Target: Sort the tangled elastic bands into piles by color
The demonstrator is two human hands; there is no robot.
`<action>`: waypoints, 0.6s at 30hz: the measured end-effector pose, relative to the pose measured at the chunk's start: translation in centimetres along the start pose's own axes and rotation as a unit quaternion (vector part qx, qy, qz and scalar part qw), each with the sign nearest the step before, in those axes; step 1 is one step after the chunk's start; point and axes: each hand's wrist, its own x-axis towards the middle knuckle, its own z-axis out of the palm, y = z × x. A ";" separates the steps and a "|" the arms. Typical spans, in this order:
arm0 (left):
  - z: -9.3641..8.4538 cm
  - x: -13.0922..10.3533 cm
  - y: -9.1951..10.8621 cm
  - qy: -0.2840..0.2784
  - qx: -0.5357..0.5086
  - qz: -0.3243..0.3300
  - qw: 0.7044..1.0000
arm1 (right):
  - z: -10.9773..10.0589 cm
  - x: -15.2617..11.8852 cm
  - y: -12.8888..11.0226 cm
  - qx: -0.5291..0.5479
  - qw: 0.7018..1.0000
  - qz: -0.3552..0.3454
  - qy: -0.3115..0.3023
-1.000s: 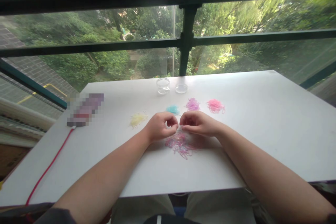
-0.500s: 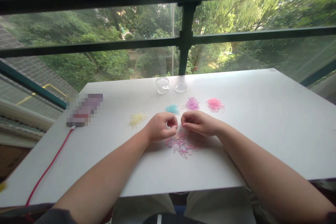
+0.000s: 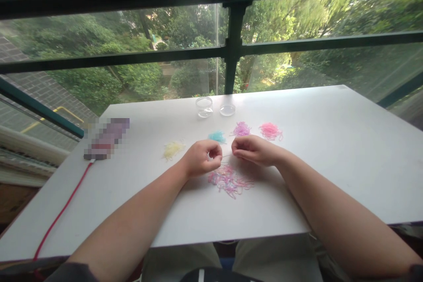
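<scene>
My left hand (image 3: 204, 158) is closed in a pinch just above the table, left of centre. Facing it, my right hand (image 3: 254, 150) is closed too, thumb pressed to fingers. A thin pale rubber band (image 3: 226, 156) runs across the small gap from one hand to the other. Beneath them lies a loose mixed heap of pink, purple and pale rubber bands (image 3: 230, 181). Beyond the hands sit sorted heaps: yellow bands (image 3: 173, 150), blue bands (image 3: 217, 136), purple bands (image 3: 241, 128) and pink bands (image 3: 270, 131).
A clear round jar (image 3: 204, 108) and a shallow clear dish or lid (image 3: 228, 110) stand at the back of the white table (image 3: 343, 154). A blurred-out device (image 3: 109, 139) lies at the left with a red cable (image 3: 62, 208) running off the front edge. Behind is a green-framed window.
My right hand has moved a little right and away from me, widening the gap between the hands. The band now shows across it. My left hand has barely shifted.
</scene>
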 end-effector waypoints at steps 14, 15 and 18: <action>-0.3 -0.1 -0.1 0.031 0.000 0.003 1.000 | -1.4 0.0 0.9 0.075 0.990 0.001 0.123; -0.2 -0.1 -0.1 0.036 0.000 0.002 0.999 | -1.3 0.1 1.0 0.085 0.988 0.000 0.133; -0.1 -0.1 -0.2 0.041 -0.002 0.000 0.999 | -0.5 0.2 0.9 0.098 0.990 -0.004 0.106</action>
